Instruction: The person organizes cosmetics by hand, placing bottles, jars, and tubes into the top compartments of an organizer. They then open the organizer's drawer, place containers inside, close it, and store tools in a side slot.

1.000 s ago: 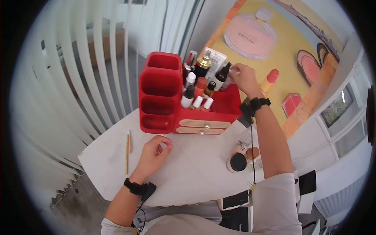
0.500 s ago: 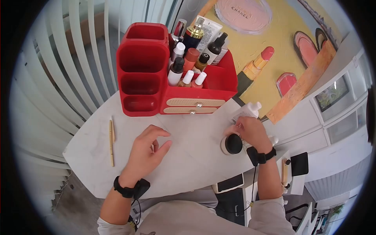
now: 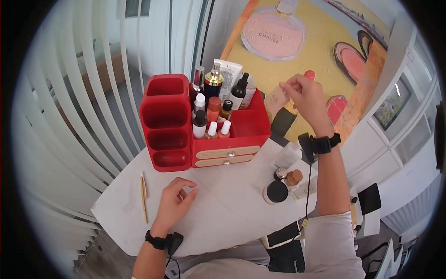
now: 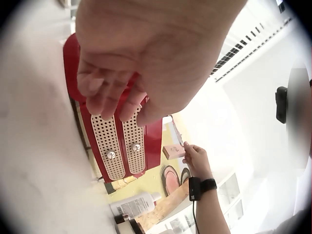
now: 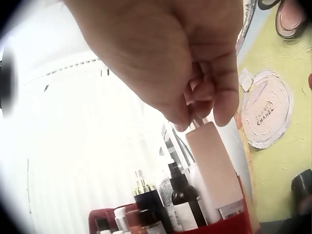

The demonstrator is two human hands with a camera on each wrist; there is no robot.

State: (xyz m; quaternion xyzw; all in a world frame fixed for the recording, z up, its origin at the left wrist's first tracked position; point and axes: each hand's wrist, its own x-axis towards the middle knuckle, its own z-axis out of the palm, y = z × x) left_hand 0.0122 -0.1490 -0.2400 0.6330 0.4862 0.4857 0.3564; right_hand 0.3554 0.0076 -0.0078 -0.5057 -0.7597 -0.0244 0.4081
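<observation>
My right hand (image 3: 306, 100) pinches a small pale pink box (image 3: 277, 100) by one end, up in the air to the right of the red organizer (image 3: 227, 151). In the right wrist view the pink box (image 5: 214, 163) hangs below the fingertips, over several bottles. The left wrist view also shows the box (image 4: 174, 151) held up. Bottles, a white tube (image 3: 227, 76) and two white-capped small bottles stand in the organizer; its front right compartment (image 3: 248, 123) holds nothing visible. My left hand (image 3: 174, 202) hovers before the organizer, fingers loosely bent, holding nothing.
A black-lidded jar (image 3: 276, 191), a brown-capped bottle (image 3: 293, 177) and a white bottle (image 3: 288, 156) are at the table's right. Two thin golden pens (image 3: 143, 200) lie at the left. A painting (image 3: 320, 37) leans behind.
My right hand went from the organizer down to the items at the table's right, then rose with the pink box. My left hand stays near the same spot, and the head view has shifted.
</observation>
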